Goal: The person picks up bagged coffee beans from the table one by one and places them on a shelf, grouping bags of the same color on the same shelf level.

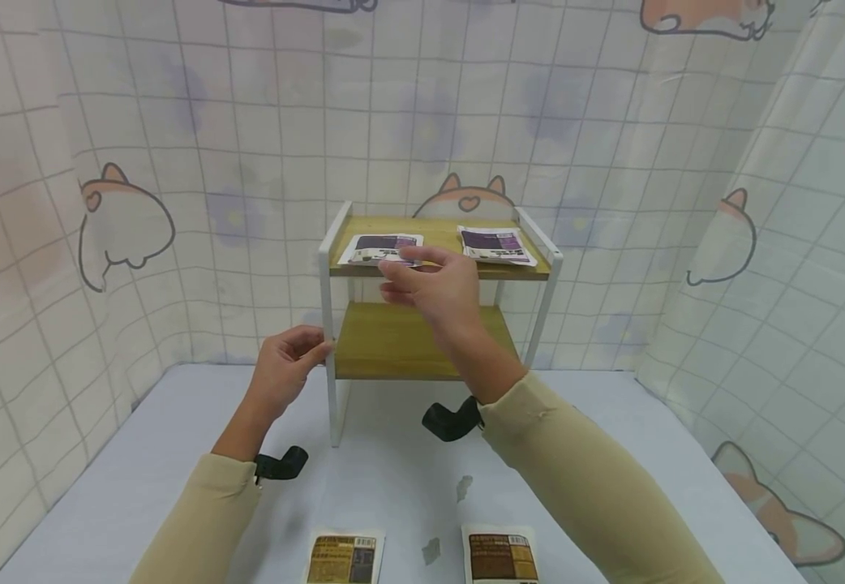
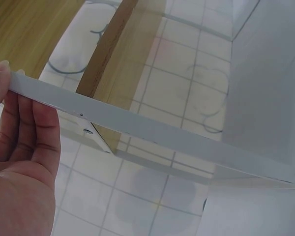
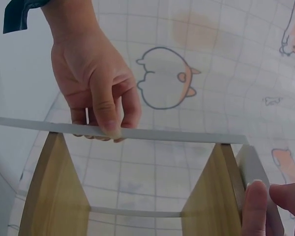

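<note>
A small two-tier rack with wooden boards (image 1: 408, 341) and white legs stands on the table. My left hand (image 1: 289, 365) grips its left front leg (image 2: 152, 128), thumb on one side and fingers on the other. Above the top board, my right hand (image 1: 440, 292) pinches the front right edge of a white-and-purple packet (image 1: 375, 246) between thumb and finger. The packet lies toward the left of that board. In the right wrist view, two fingertips (image 3: 255, 196) stand on either side of the packet's pale edge. A matching packet (image 1: 497, 246) lies at the right of the top board.
On the table (image 1: 583, 430), close to me, lie a yellow-brown packet (image 1: 342, 558) and a dark brown packet (image 1: 499, 556). A checked curtain (image 1: 269, 122) with cartoon animals hangs behind and at both sides. Dark wrist mounts (image 1: 452, 420) stick out below my wrists.
</note>
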`<control>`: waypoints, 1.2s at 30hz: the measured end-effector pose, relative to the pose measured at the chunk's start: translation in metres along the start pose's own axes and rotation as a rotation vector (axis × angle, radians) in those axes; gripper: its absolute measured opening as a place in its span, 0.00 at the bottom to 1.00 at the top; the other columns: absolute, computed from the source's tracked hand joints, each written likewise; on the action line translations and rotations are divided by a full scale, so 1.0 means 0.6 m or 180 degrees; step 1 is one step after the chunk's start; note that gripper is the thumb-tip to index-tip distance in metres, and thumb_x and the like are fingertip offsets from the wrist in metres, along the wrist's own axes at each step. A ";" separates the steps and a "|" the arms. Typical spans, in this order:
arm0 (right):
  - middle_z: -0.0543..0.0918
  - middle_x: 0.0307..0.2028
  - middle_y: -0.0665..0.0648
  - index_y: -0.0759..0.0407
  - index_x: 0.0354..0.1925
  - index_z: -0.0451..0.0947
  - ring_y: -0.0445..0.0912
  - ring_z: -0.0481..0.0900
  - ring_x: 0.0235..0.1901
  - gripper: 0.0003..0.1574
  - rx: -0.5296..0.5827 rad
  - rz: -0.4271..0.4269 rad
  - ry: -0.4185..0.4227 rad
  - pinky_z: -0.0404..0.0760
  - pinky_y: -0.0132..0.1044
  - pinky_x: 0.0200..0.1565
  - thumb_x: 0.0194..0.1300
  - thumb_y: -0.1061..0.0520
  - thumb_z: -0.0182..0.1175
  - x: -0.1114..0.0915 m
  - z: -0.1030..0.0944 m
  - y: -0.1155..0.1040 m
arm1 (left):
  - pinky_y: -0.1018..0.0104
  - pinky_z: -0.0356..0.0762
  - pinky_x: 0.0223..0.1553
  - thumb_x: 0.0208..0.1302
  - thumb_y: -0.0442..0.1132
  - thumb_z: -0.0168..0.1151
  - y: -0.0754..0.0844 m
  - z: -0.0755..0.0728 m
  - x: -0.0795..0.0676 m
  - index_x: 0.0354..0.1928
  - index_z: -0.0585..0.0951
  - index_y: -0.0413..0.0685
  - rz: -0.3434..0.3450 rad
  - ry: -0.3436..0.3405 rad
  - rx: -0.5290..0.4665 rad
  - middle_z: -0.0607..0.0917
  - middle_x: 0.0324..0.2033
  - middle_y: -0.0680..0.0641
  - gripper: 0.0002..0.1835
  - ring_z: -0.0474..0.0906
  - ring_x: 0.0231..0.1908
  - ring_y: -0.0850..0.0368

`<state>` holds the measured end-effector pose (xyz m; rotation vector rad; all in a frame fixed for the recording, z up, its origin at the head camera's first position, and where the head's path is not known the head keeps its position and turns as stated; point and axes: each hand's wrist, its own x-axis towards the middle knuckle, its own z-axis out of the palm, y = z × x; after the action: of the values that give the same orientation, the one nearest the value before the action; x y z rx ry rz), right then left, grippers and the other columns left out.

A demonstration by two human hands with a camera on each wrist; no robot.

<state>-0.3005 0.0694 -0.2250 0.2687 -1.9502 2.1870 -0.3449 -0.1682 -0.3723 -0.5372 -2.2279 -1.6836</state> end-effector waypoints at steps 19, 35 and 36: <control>0.90 0.38 0.63 0.63 0.44 0.87 0.49 0.91 0.31 0.12 0.0008 -0.0151 0.0128 0.89 0.38 0.38 0.62 0.58 0.73 0.007 0.006 0.004 | 0.72 0.84 0.46 0.70 0.44 0.67 0.000 0.000 0.001 0.51 0.85 0.40 0.0027 0.0003 -0.0070 0.87 0.39 0.50 0.15 0.82 0.40 0.61; 0.90 0.37 0.61 0.61 0.43 0.87 0.50 0.92 0.32 0.10 -0.0202 -0.0050 0.0198 0.89 0.37 0.36 0.64 0.58 0.72 0.020 0.011 -0.005 | 0.67 0.84 0.49 0.70 0.46 0.67 0.001 -0.001 0.001 0.52 0.85 0.41 -0.0052 -0.0001 -0.0040 0.87 0.40 0.50 0.17 0.82 0.42 0.60; 0.90 0.37 0.61 0.61 0.44 0.87 0.50 0.92 0.32 0.10 -0.0212 -0.0036 0.0195 0.89 0.37 0.36 0.64 0.58 0.72 0.020 0.011 -0.006 | 0.68 0.84 0.49 0.70 0.46 0.67 0.000 0.000 0.001 0.52 0.85 0.41 -0.0056 -0.0005 -0.0038 0.87 0.40 0.50 0.17 0.82 0.42 0.60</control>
<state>-0.3113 0.0637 -0.2177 0.1995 -1.9791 2.0932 -0.3451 -0.1684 -0.3719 -0.5235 -2.2312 -1.7068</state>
